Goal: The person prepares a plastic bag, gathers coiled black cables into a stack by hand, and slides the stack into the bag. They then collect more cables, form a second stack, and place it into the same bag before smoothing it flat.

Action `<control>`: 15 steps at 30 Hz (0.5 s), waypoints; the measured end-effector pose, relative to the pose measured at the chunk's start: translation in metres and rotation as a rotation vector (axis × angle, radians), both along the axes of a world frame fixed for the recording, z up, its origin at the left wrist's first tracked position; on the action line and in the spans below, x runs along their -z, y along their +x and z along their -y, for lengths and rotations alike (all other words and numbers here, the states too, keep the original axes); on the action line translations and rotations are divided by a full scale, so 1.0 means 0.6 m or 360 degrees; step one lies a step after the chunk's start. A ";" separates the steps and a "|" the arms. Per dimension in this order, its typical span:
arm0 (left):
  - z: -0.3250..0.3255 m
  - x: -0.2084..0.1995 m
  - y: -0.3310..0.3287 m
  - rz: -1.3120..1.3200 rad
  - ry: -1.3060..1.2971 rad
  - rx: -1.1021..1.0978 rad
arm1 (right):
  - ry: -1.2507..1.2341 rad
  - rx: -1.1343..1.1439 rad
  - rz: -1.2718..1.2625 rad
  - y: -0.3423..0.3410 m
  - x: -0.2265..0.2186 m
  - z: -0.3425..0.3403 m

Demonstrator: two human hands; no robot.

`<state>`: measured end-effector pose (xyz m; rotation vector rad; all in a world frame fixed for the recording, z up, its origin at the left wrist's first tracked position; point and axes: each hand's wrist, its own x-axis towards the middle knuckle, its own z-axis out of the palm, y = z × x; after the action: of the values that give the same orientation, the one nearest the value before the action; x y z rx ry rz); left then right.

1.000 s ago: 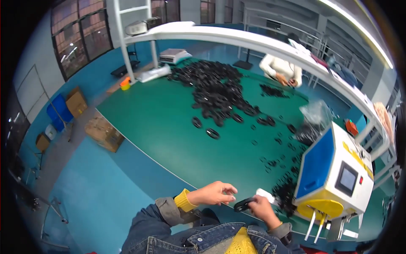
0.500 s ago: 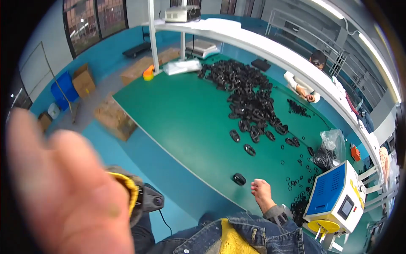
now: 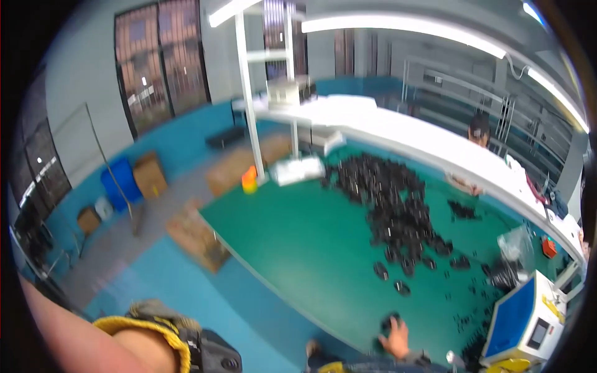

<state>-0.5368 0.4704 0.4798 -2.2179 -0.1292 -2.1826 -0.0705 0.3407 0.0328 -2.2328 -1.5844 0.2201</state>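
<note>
My right hand (image 3: 395,340) is low over the near part of the green table (image 3: 280,261). Its thumb and fingers are spread apart, with the fingertips at a black oval part (image 3: 390,321) lying near the front edge. Blur hides whether they touch it. Of my left arm, only the bare wrist (image 3: 93,345) and the yellow cuff (image 3: 134,323) show at the lower left; the hand itself is past the picture's edge. Farther up the table lies a large heap of similar black parts (image 3: 385,193), with several loose ones, such as one black part (image 3: 402,288), nearer me.
A blue and white machine (image 3: 522,320) stands at the right, beside scattered small black rings (image 3: 466,320) and a clear plastic bag (image 3: 515,244). A white shelf (image 3: 398,127) spans the far side. Behind it is another person (image 3: 479,130). Cardboard (image 3: 196,239) lies on the floor left.
The view has tilted up and turned left. My left hand has gone from large in view to out of the picture. My right hand has opened from a closed shape and reached the black part.
</note>
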 end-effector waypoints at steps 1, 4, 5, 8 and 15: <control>-0.031 -0.011 0.014 0.0017 0.0133 -0.0025 | -0.0065 0.0088 -0.0064 0.006 0.015 0.006; -0.091 -0.019 0.041 0.0008 0.0264 -0.0084 | -0.0176 0.0351 -0.0086 0.008 0.010 -0.053; -0.111 -0.008 0.047 -0.0006 0.0243 -0.0092 | -0.0224 0.0528 -0.0026 0.010 -0.002 -0.070; -0.140 -0.015 -0.029 -0.0163 0.0146 -0.0147 | -0.0415 0.0737 -0.0104 -0.023 -0.051 -0.137; -0.338 -0.075 0.034 -0.0224 0.0102 -0.0170 | -0.0363 0.0422 0.0409 0.072 -0.188 -0.377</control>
<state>-0.5161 0.6734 0.5246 -2.2647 -0.1671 -1.9425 -0.0276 0.5670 0.1455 -2.7122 -1.4212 0.0404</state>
